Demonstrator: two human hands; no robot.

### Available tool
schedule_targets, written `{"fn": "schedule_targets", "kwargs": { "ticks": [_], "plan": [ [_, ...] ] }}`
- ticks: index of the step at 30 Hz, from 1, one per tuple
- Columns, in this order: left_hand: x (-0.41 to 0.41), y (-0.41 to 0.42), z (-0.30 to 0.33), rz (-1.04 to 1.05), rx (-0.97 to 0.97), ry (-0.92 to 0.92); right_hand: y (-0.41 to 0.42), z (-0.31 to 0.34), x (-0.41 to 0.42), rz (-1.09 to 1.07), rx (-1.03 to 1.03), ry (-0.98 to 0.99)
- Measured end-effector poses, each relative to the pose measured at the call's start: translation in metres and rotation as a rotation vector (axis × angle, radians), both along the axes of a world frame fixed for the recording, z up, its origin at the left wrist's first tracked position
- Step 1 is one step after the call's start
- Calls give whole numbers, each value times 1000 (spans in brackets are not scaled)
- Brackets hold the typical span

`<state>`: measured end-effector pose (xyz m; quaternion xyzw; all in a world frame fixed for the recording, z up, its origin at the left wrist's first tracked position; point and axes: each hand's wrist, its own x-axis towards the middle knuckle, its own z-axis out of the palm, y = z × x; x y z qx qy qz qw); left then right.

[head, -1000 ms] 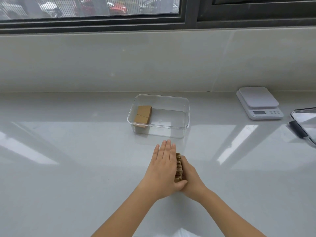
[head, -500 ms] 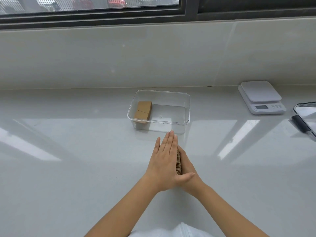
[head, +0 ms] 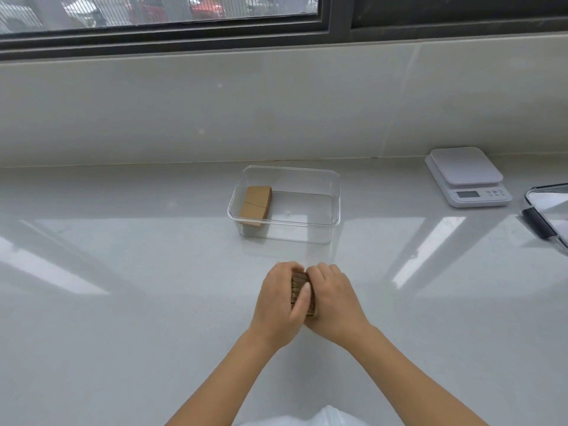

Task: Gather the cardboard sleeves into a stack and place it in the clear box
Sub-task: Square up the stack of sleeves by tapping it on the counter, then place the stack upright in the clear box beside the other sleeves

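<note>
A stack of brown cardboard sleeves (head: 300, 284) stands on edge on the white counter, pressed between both hands. My left hand (head: 278, 305) wraps its left side, fingers curled over the far end and thumb across the top. My right hand (head: 333, 298) clasps the right side with fingers curled. Only the corrugated top edges show. Beyond them sits the clear box (head: 333, 207), open at the top, with an earlier bundle of sleeves (head: 255, 204) leaning against its left wall.
A white kitchen scale (head: 467, 176) stands at the back right. A clear lid with a dark clip (head: 550, 213) lies at the right edge. A tiled wall and a window run along the back of the glossy counter (head: 123, 287).
Both hands went from flat palms pressing the stack's sides to fingers curled around it. The stack has widened between them and the view shifted slightly.
</note>
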<state>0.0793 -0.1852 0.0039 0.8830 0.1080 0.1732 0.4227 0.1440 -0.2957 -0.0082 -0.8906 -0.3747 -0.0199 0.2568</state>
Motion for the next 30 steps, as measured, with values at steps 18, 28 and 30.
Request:
{"fn": "schedule_targets", "kwargs": {
  "ticks": [18,28,30],
  "plan": [
    [14,37,4,-84,-477,299,20,46,16,-101,-355,445],
    [33,51,78,-224,-910,338,23,109,57,-233,297,1059],
    [37,47,75,-193,-1001,339,24,106,57,-237,321,1106]
  ]
}}
